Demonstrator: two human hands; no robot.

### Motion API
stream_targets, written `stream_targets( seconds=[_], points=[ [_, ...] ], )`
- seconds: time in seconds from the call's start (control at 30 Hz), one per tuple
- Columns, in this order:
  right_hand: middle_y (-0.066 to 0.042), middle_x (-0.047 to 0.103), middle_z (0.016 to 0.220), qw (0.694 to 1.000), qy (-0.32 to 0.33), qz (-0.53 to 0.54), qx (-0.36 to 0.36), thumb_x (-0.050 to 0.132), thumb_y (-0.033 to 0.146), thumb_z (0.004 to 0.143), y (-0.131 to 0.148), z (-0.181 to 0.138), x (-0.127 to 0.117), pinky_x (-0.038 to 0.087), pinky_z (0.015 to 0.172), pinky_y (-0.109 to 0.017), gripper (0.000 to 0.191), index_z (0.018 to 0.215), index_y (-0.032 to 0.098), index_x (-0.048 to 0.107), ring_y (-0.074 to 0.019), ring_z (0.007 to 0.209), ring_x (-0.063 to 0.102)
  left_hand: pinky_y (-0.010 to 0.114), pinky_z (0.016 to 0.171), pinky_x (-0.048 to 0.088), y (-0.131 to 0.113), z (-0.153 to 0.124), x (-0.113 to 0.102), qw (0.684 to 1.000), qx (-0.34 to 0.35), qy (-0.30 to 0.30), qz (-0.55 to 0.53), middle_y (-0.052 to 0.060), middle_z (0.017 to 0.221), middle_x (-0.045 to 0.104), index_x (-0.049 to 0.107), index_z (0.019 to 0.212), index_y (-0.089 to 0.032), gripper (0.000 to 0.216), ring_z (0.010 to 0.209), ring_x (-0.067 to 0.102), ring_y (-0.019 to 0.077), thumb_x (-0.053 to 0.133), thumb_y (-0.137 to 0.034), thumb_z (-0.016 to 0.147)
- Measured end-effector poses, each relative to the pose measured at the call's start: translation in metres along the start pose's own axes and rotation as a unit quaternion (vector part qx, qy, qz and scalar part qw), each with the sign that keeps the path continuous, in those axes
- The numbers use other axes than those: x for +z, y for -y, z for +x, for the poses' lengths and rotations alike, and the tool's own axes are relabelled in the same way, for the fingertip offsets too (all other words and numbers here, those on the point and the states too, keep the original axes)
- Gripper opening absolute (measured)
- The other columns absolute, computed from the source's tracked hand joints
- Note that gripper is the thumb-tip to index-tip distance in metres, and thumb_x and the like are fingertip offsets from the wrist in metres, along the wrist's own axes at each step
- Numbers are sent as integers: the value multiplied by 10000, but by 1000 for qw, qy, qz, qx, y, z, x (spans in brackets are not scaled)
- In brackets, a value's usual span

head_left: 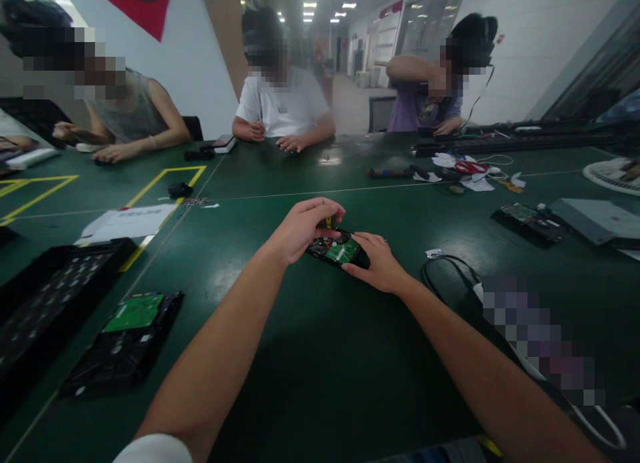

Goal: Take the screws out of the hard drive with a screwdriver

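Ahead of me on the green table lies a hard drive [341, 251], its green circuit board facing up. My left hand [310, 226] is closed above the drive's far left part, fingers pinched around a small screwdriver [329, 221] with a yellow and black handle. The screwdriver's tip is hidden. My right hand [376, 261] grips the drive's right end, thumb along the near edge and fingers over the far side. A second hard drive [133, 333], also with a green board, rests to the left of my left forearm.
At the left stands a long black tray [107, 253] near some white paper [133, 221]. Another drive [530, 223] and a grey metal box [595, 219] lie at the right, beyond a cable [445, 257]. Three people sit across the table [280, 183].
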State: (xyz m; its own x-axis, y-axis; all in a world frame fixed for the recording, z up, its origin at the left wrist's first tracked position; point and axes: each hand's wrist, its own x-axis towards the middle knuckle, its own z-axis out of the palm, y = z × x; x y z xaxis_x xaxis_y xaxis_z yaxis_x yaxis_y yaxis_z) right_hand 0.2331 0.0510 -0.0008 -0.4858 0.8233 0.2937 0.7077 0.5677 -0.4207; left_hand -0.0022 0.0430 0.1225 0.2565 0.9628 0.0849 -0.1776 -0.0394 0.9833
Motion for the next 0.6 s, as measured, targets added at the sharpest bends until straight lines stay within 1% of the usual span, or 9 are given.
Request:
stream_targets(
  seconds=[0.1, 0.2, 0.3, 0.4, 0.47, 0.53, 0.6],
  points=[
    [-129, 503, 1571, 1000, 2, 2, -2, 618, 731, 923, 0, 0, -1, 362, 1173, -624, 819, 1587, 276, 463, -388, 1452, 419, 256, 670, 590, -1, -1, 0, 999, 10, -19, 28, 113, 1113, 699, 788, 914, -158, 240, 1033, 618, 223, 722, -380, 851],
    [-129, 504, 1570, 1000, 3, 2, 1, 620, 736, 919, 1, 1, -1, 359, 1175, -629, 825, 1587, 278, 462, -388, 1451, 421, 243, 615, 571, -2, -1, -1, 999, 11, -29, 31, 110, 1051, 690, 783, 944, -154, 238, 979, 626, 217, 712, -361, 852],
    [-131, 501, 1573, 1000, 9, 4, 6, 620, 739, 917, 1, 1, -1, 353, 1181, -628, 832, 1590, 277, 459, -390, 1457, 415, 288, 629, 602, -1, 0, -1, 999, -5, -34, -4, 89, 927, 674, 732, 985, -151, 221, 909, 654, 214, 704, -330, 858],
    [-127, 490, 1580, 1000, 13, 6, 5, 608, 739, 924, 1, 1, -2, 344, 1185, -634, 827, 1600, 291, 445, -392, 1466, 403, 340, 670, 631, 1, 0, 0, 998, -25, -28, -41, 88, 887, 681, 682, 1012, -156, 223, 937, 688, 242, 700, -322, 864],
    [-125, 480, 1588, 1000, 15, 7, 7, 600, 740, 929, 2, 0, -2, 337, 1189, -638, 828, 1607, 295, 436, -393, 1472, 394, 357, 705, 641, 2, 0, 1, 998, -25, -24, -51, 92, 905, 682, 672, 967, -154, 199, 965, 689, 247, 697, -320, 860],
    [-128, 478, 1589, 1000, 17, 9, 8, 603, 743, 926, 2, 0, -2, 332, 1192, -636, 835, 1607, 290, 437, -394, 1475, 389, 356, 728, 646, 2, 0, 1, 999, -17, -25, -43, 95, 949, 674, 682, 898, -150, 180, 970, 667, 233, 696, -322, 848],
    [-134, 484, 1583, 1000, 17, 10, 9, 608, 745, 922, 2, 0, -3, 334, 1194, -627, 842, 1602, 277, 446, -392, 1472, 392, 337, 715, 645, 1, -1, 0, 999, -5, -37, -24, 98, 1010, 661, 700, 845, -150, 181, 971, 631, 221, 699, -331, 832]
  ],
)
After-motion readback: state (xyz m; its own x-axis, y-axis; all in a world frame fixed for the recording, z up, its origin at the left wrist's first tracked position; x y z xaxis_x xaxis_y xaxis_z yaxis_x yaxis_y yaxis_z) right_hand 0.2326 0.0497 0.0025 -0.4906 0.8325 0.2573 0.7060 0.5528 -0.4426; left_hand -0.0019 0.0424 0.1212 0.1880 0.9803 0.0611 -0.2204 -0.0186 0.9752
